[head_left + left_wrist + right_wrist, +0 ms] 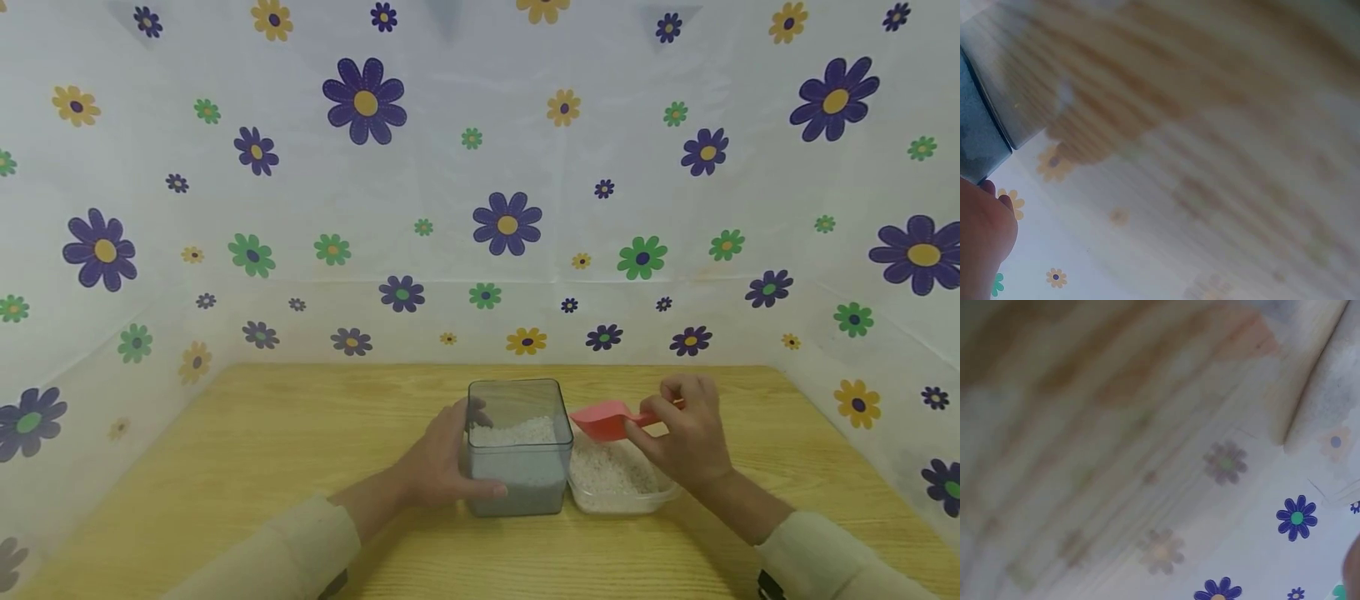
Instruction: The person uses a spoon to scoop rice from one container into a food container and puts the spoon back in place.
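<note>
My left hand holds a square, see-through grey container from its left side, thumb across the front and fingers behind. White rice lies inside it. The left wrist view catches part of the same hand at the container's edge. My right hand pinches the handle of a pinkish-red scoop, whose blade points left, close to the container's right rim. Beneath the scoop stands a low clear tub, also with rice in it. Only a sliver of the right hand shows in the right wrist view.
The grey container and the tub stand side by side on a wood-grain table. White sheeting with printed flowers rises behind the table and along both sides.
</note>
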